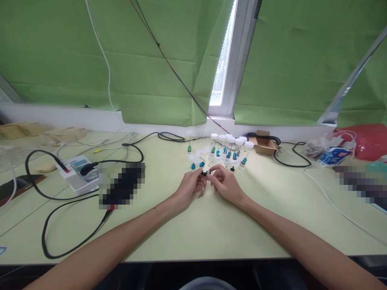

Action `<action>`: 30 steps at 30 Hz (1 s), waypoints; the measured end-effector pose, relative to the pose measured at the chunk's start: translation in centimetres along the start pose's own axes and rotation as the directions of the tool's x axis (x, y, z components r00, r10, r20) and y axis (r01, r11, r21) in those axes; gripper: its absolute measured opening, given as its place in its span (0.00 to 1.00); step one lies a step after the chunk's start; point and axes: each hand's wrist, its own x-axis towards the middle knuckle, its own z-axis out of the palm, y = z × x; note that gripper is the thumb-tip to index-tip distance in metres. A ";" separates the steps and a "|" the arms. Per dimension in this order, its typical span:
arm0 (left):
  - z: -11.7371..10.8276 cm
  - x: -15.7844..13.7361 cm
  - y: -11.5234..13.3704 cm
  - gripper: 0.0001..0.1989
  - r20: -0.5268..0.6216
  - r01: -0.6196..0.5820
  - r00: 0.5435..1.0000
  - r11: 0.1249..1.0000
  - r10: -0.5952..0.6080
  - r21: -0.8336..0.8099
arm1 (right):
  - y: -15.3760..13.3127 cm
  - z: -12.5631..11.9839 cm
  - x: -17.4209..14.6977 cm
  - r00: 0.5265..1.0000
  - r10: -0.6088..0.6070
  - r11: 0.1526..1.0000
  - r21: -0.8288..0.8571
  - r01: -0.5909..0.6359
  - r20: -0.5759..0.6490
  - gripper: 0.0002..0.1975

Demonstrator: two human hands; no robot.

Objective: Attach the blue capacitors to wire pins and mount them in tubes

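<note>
Over the middle of the table, my left hand (191,186) and my right hand (225,183) meet at a small black part (204,173). Both hands are closed, with fingertips pinching it from either side; its exact kind is too small to make out. Just beyond my left fingertips lie two small blue metallic pieces, one blue piece (202,164) and another blue piece (193,166). A small black knob-like piece (232,168) sits past my right hand. Behind stand several clear tubes with white caps (230,139), holding blue or green pieces.
An open cardboard box (263,146) stands at the back right. Black cables (171,136) run along the back and left side. A white device (79,174) lies at the left, a blue-and-white packet (334,156) and a red item (367,143) at the right.
</note>
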 end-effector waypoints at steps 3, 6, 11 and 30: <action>0.0 0.1 0.0 0.19 -0.007 0.004 1.000 1.000 -0.004 -0.002 | 0.0 0.0 0.0 1.000 -0.018 1.000 0.012 0.018 0.016 0.12; -0.1 0.1 0.0 0.19 0.008 0.003 1.000 1.000 -0.003 0.009 | 0.0 0.0 0.0 1.000 -0.018 1.000 -0.016 0.018 0.011 0.11; -0.1 0.0 0.0 0.21 0.032 0.003 0.999 1.000 -0.004 0.026 | -0.1 -0.1 0.1 0.999 -0.006 0.999 -0.044 0.008 0.035 0.15; -0.5 0.4 -0.5 0.21 0.020 -0.025 0.999 1.000 0.024 0.008 | 0.0 0.0 -0.1 0.999 -0.008 1.000 -0.006 0.008 0.040 0.10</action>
